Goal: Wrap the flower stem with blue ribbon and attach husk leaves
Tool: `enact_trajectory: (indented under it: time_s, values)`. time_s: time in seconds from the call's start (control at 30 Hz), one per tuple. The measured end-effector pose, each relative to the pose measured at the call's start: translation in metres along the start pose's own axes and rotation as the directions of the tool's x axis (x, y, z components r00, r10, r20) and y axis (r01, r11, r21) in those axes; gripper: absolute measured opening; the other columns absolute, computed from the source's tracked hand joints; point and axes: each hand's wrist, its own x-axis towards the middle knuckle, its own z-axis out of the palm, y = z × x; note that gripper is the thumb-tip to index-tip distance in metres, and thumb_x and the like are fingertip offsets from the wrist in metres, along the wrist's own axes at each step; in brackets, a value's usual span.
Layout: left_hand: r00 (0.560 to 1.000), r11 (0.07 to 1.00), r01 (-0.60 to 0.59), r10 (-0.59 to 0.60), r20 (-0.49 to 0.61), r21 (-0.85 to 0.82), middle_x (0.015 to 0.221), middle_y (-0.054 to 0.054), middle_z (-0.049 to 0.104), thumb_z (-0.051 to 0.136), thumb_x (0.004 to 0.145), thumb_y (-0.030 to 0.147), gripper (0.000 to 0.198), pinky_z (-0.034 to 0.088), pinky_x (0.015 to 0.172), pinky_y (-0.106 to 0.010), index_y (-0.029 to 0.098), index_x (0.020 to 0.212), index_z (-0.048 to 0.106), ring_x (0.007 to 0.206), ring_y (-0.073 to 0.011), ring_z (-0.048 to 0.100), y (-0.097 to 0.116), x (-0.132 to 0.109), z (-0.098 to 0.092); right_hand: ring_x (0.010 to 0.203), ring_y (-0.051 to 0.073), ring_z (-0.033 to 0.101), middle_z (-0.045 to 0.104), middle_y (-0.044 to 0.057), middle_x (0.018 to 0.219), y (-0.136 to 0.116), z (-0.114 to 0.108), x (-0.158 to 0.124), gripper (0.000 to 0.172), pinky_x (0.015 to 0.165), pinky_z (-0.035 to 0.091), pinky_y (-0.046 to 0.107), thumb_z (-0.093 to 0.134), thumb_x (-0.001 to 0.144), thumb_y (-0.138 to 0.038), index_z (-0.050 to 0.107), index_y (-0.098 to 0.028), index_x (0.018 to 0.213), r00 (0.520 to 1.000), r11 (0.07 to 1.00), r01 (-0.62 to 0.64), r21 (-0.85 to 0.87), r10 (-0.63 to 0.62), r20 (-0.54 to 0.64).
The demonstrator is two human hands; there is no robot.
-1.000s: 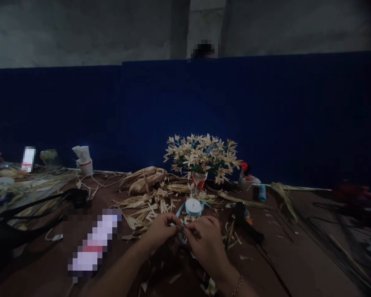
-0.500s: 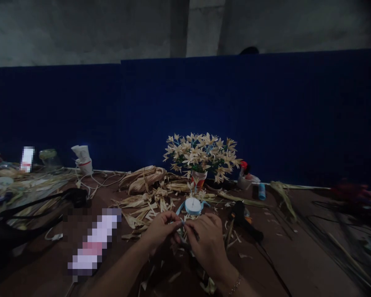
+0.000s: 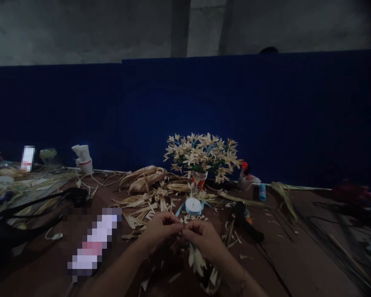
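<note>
In the middle of the table, my left hand (image 3: pixel 162 232) and my right hand (image 3: pixel 200 235) meet fingertip to fingertip. Both are closed in a pinch on the thin stem of a husk flower. The stem's end shows just above my left thumb. Pale petals of the husk flower (image 3: pixel 196 260) hang below my right hand, pointing down. What lies right between the fingertips is too small and dark to make out. Just beyond the hands is a roll of light blue ribbon (image 3: pixel 193 207) with a small pale flower standing at it.
Behind the ribbon stands a pot (image 3: pixel 199 180) full of husk flowers. Dried corn husks (image 3: pixel 146 179) lie to its left. A black glue gun (image 3: pixel 245 222) with a cord rests at right, a blurred-out phone-like object (image 3: pixel 94 243) at left. A blue partition (image 3: pixel 185 99) closes the back.
My right hand has turned, its fingers now pinching from the side. More of the husk flower's petals show under it. The stem's end now sticks up above my left hand.
</note>
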Motion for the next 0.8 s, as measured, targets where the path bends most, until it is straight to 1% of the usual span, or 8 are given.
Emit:
enact_trajectory:
  time_s: [0.07, 0.13, 0.23, 0.33, 0.43, 0.57, 0.7, 0.8]
  values:
    - [0.999, 1.000, 0.001, -0.001, 0.042, -0.016, 0.058, 0.001, 0.058, 0.069, 0.057, 0.024, 0.018, 0.041, 0.046, -0.021, 0.012, 0.062, 0.056, 0.046, -0.0097, 0.052, 0.000, -0.002, 0.001, 0.054, 0.012, 0.053, 0.059, 0.003, 0.058, 0.000, -0.004, 0.001, 0.029, 0.055, 0.039, 0.025, 0.056, 0.068, -0.041, 0.056, -0.013, 0.061, 0.975, 0.964, -0.161, 0.213, 0.123, 0.183]
    - [0.999, 1.000, -0.011, 0.010, 0.053, 0.011, 0.055, 0.001, 0.057, 0.067, 0.058, 0.025, 0.018, 0.039, 0.045, -0.020, 0.012, 0.061, 0.055, 0.044, -0.0091, 0.051, -0.002, -0.002, 0.001, 0.053, 0.012, 0.053, 0.059, 0.004, 0.058, 0.000, -0.006, 0.002, 0.030, 0.055, 0.039, 0.025, 0.056, 0.068, -0.041, 0.055, -0.011, 0.061, 0.959, 0.952, -0.208, 0.227, 0.153, 0.237]
    - [0.999, 0.993, -0.046, 0.049, -0.021, 0.107, 0.052, 0.002, 0.055, 0.066, 0.060, 0.027, 0.018, 0.037, 0.044, -0.019, 0.013, 0.062, 0.055, 0.043, -0.0079, 0.049, -0.008, 0.002, -0.002, 0.061, 0.015, 0.053, 0.060, 0.003, 0.062, 0.000, -0.005, 0.001, 0.023, 0.064, 0.039, 0.030, 0.058, 0.066, -0.036, 0.057, -0.014, 0.063, 0.999, 0.997, -0.033, -0.076, 0.036, 0.036]
    - [0.992, 0.981, -0.070, 0.088, -0.094, 0.180, 0.049, 0.004, 0.052, 0.065, 0.061, 0.028, 0.017, 0.036, 0.044, -0.019, 0.013, 0.062, 0.056, 0.042, -0.0074, 0.046, -0.010, 0.007, -0.005, 0.069, 0.016, 0.052, 0.059, 0.001, 0.064, -0.002, 0.000, -0.001, 0.010, 0.082, 0.031, 0.037, 0.057, 0.067, -0.028, 0.058, -0.018, 0.064, 0.954, 0.846, 0.118, -0.520, -0.242, -0.176]
    - [0.996, 0.983, -0.070, 0.080, -0.048, 0.171, 0.049, 0.003, 0.053, 0.064, 0.062, 0.028, 0.015, 0.038, 0.045, -0.020, 0.014, 0.063, 0.058, 0.044, -0.0088, 0.048, -0.005, 0.008, -0.008, 0.073, 0.017, 0.051, 0.059, 0.001, 0.067, -0.004, 0.002, -0.003, 0.008, 0.086, 0.026, 0.038, 0.054, 0.069, -0.025, 0.059, -0.019, 0.065, 0.925, 0.780, 0.140, -0.610, -0.323, -0.201]
    - [0.997, 0.988, -0.061, 0.052, 0.063, 0.142, 0.054, 0.002, 0.057, 0.064, 0.061, 0.025, 0.013, 0.040, 0.051, -0.022, 0.014, 0.066, 0.059, 0.049, -0.0102, 0.052, 0.009, 0.002, -0.008, 0.059, 0.013, 0.051, 0.057, 0.001, 0.059, -0.004, -0.004, 0.000, 0.018, 0.065, 0.037, 0.028, 0.058, 0.066, -0.033, 0.057, -0.016, 0.062, 0.997, 0.990, -0.019, -0.141, 0.007, -0.083]
    - [0.993, 0.998, -0.008, 0.001, 0.114, 0.068, 0.058, 0.002, 0.055, 0.066, 0.059, 0.024, 0.015, 0.040, 0.050, -0.022, 0.014, 0.065, 0.057, 0.049, -0.0097, 0.050, 0.012, -0.004, -0.006, 0.046, 0.008, 0.047, 0.056, 0.001, 0.053, 0.002, -0.011, 0.004, 0.025, 0.048, 0.032, 0.020, 0.063, 0.061, -0.035, 0.054, -0.012, 0.058, 0.915, 0.882, -0.345, 0.320, 0.240, 0.325]
    - [0.997, 0.993, -0.032, 0.024, 0.074, 0.113, 0.056, 0.003, 0.053, 0.065, 0.061, 0.025, 0.015, 0.038, 0.048, -0.020, 0.014, 0.064, 0.055, 0.048, -0.0083, 0.048, 0.006, -0.002, -0.007, 0.047, 0.008, 0.048, 0.057, 0.001, 0.054, 0.006, -0.010, 0.004, 0.026, 0.048, 0.032, 0.020, 0.065, 0.058, -0.035, 0.053, -0.012, 0.060, 0.911, 0.865, -0.363, 0.345, 0.252, 0.327]
